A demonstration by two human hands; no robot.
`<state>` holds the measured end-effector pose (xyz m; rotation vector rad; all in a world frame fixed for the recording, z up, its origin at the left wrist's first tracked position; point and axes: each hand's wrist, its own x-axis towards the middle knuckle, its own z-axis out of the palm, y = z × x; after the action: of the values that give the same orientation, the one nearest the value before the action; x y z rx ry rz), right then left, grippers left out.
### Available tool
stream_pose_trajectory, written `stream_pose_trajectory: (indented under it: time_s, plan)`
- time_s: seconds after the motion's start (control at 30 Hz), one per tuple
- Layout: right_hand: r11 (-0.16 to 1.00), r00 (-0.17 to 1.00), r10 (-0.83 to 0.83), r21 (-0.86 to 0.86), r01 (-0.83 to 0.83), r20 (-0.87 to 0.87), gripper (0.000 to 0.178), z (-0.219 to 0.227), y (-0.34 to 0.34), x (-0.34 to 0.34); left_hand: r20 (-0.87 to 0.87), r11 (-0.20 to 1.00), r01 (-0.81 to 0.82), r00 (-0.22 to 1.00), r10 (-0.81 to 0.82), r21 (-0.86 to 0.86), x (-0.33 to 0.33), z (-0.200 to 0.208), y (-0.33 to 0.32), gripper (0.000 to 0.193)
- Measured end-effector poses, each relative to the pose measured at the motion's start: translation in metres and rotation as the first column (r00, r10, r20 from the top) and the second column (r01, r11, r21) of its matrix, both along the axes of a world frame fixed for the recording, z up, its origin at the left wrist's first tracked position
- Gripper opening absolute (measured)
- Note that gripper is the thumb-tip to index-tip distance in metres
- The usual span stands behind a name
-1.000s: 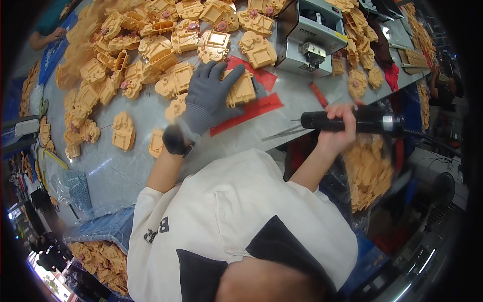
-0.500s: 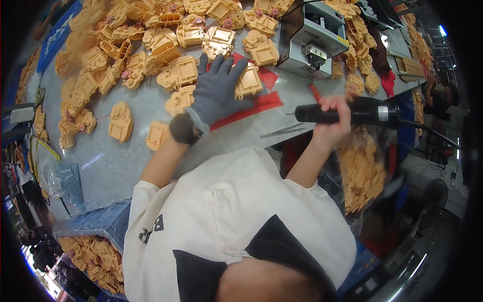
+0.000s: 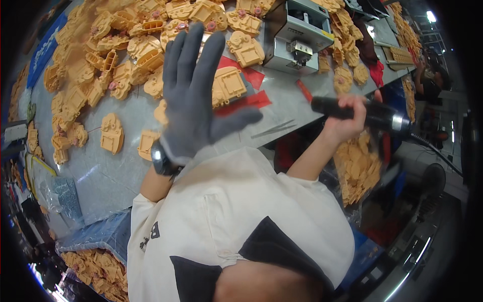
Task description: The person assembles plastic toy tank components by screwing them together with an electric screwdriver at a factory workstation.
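Note:
My left hand [image 3: 193,95], in a grey glove, is raised over the table with its fingers spread and nothing in it. Just right of it a yellow plastic housing [image 3: 229,85] lies beside strips of red tape [image 3: 245,104]. My bare right hand [image 3: 350,115] is wrapped round a black electric screwdriver [image 3: 375,113], held level off the table's right edge, its cord running to the right. Several more yellow housings lie beyond and left of the left hand; one housing [image 3: 111,133] stands apart, and another [image 3: 148,144] is partly hidden by my wrist.
A grey machine with a metal feeder [image 3: 301,53] stands at the back, with housings piled to its right. Dark thin strips [image 3: 273,129] lie near the table's front edge. A blue crate [image 3: 103,231] of housings is at the lower left, and a bag of yellow parts [image 3: 358,168] at the right.
My left hand has lifted off the housing on the tape and moved left, nearer the camera, fingers spread. My right hand has shifted slightly right and down with the screwdriver.

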<state>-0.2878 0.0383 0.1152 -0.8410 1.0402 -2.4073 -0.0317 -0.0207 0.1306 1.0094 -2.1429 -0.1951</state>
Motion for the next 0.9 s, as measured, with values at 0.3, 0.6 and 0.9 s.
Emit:
stream_pose_trajectory:
  time_s: [0.3, 0.6, 0.9]
  plan:
    - [0.997, 0.971, 0.021, -0.062, -0.036, -0.238, 0.037, 0.022, -0.093, -0.016, 0.041, 0.972, -0.127, 0.992, 0.121, 0.200, -0.007, -0.085, 0.005, 0.088]
    - [0.989, 0.910, 0.083, 0.143, -0.026, -0.406, 0.032, 0.006, -0.118, -0.010, 0.021, 0.939, 0.118, 0.991, -0.131, 0.322, 0.040, -0.090, -0.015, 0.081]
    - [0.891, 0.888, 0.452, 0.009, -0.453, -0.086, 0.041, 0.020, -0.039, 0.045, -0.183, 0.972, 0.041, 0.983, 0.002, 0.230, 0.006, -0.114, 0.019, 0.086]
